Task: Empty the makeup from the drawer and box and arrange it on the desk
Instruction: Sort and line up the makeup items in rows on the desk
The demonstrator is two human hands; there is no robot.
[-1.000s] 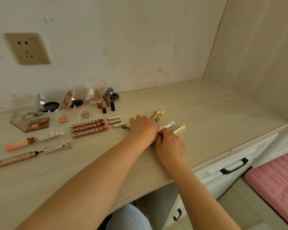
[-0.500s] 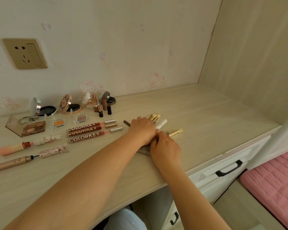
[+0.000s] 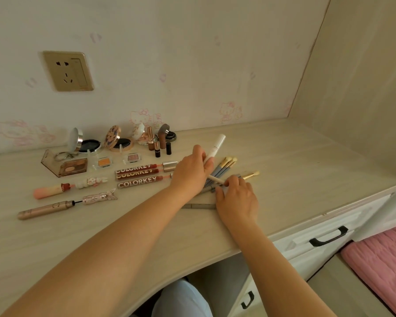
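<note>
Between my two hands, right of centre on the desk (image 3: 295, 170), lies the working item: a white tube (image 3: 216, 146). Its long axis runs diagonally, capped end pointing up and away toward the wall, lower end at my left hand (image 3: 191, 171). The left hand pinches the tube near its lower end and holds it raised off the surface. My right hand (image 3: 237, 201) is just beside it, nearer me, fingers curled on a thin wand (image 3: 215, 179) lying among the brushes (image 3: 224, 167). The left hand is the nearer to the tube, so I judge the next placement is its job, likely laying the tube parallel to the brushes. A grey pencil (image 3: 199, 206) lies just beside the right hand, nearer the desk edge. Further left stand the COLORKEY glosses (image 3: 137, 176), palettes and compacts, already lined up.
</note>
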